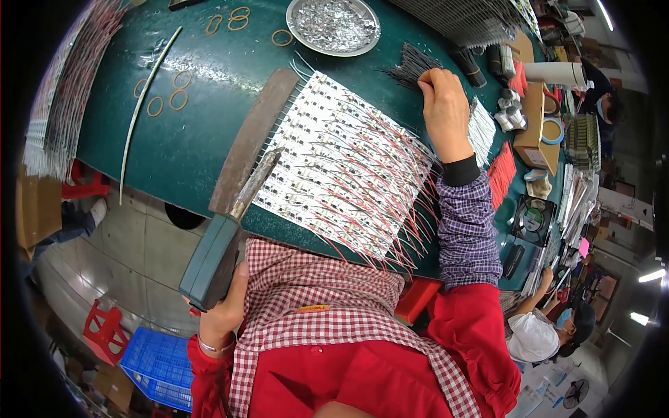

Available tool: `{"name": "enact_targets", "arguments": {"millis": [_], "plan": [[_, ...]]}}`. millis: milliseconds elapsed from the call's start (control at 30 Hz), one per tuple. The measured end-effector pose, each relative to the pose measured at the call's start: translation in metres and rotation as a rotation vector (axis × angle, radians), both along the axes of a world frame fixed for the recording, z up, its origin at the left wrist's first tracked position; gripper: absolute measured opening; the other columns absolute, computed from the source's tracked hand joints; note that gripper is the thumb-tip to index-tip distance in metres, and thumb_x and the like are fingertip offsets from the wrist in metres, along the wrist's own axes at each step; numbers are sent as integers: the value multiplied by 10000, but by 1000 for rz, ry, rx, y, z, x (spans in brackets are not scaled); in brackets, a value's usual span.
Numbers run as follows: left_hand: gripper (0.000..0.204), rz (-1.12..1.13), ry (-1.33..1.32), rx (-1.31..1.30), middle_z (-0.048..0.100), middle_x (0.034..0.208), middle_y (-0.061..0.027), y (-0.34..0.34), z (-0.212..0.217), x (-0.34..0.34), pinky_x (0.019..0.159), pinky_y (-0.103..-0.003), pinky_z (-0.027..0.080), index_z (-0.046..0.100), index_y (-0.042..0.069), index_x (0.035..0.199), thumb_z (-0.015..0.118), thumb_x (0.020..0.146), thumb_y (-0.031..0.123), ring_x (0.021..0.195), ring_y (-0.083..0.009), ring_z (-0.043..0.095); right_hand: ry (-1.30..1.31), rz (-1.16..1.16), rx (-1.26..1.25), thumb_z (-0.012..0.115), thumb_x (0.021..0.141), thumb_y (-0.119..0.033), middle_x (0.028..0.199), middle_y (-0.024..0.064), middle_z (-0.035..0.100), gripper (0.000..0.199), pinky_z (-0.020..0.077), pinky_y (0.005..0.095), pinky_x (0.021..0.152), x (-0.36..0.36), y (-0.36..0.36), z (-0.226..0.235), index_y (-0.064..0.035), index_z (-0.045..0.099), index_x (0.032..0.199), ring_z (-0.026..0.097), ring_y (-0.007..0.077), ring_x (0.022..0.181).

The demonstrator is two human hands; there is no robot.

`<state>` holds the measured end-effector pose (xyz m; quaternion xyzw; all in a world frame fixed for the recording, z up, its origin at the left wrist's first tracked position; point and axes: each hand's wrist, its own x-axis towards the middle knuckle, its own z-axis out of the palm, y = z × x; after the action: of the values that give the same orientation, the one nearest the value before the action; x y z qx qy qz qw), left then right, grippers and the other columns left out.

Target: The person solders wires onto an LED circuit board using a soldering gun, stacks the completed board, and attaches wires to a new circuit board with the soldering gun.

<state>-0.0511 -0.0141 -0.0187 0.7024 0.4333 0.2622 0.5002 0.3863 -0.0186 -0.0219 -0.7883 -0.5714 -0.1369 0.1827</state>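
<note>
My left hand point(224, 310) is wrapped round the green handle of a soldering gun point(212, 258). The gun's worn metal barrel points up and right, its tip over the left part of a panel of white circuit boards point(327, 153). Rows of red and black wires stick out from that panel toward the right. A flat brown bar point(254, 139) lies along the panel's left edge. Beyond the panel's far right corner, my right hand point(446, 108) pinches at the near end of a pile of black wires point(411, 64); how many wires the fingertips hold is hidden.
A round metal dish of silvery scraps point(334, 26) stands at the far side of the green table point(174, 146). Rubber bands point(178, 99) and a long pale strip point(143, 104) lie left. White wires point(481, 131) and red wires point(502, 175) lie beside my right forearm, near a small fan point(534, 220).
</note>
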Motion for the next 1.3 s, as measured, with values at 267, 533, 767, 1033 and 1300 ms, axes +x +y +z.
{"name": "enact_targets", "arguments": {"millis": [267, 533, 767, 1033, 1300], "plan": [[370, 24, -9, -1, 641, 932, -43, -1, 0, 0, 527, -228, 389, 609, -23, 1252, 668, 887, -14, 621, -64, 495, -6, 22, 30, 677, 832, -46, 867, 117, 595, 73, 485, 412, 729, 2, 1, -6, -27, 631, 886, 575, 305, 868], [260, 48, 78, 112, 686, 928, -93, -1, 11, 9, 586, -271, 478, 672, -26, 1095, 719, 842, 8, 677, -143, 608, -92, 0, -5, 657, 832, -32, 890, 124, 595, 77, 466, 426, 723, 6, 5, -13, -31, 605, 888, 565, 318, 867], [208, 69, 8, 130, 716, 843, -128, 4, 3, 9, 616, -298, 533, 705, -34, 957, 768, 775, 43, 671, -206, 692, -71, 10, 39, 636, 860, -37, 882, 128, 599, 64, 456, 429, 726, 7, 0, 1, -50, 606, 914, 567, 325, 860], [170, 114, 4, 23, 711, 836, -116, 1, 13, 11, 594, -294, 523, 713, -15, 923, 769, 773, 44, 657, -214, 687, 430, 324, 123, 683, 779, 119, 873, 107, 652, 203, 515, 291, 697, -115, -8, 44, -10, 688, 936, 652, 234, 778], [175, 142, -13, -79, 706, 827, -111, 0, 23, 5, 590, -291, 515, 707, -14, 923, 769, 771, 44, 645, -213, 675, 532, 378, 24, 713, 753, 52, 832, 98, 605, 182, 513, 361, 614, -164, -21, 16, -29, 667, 910, 627, 268, 744]]}}
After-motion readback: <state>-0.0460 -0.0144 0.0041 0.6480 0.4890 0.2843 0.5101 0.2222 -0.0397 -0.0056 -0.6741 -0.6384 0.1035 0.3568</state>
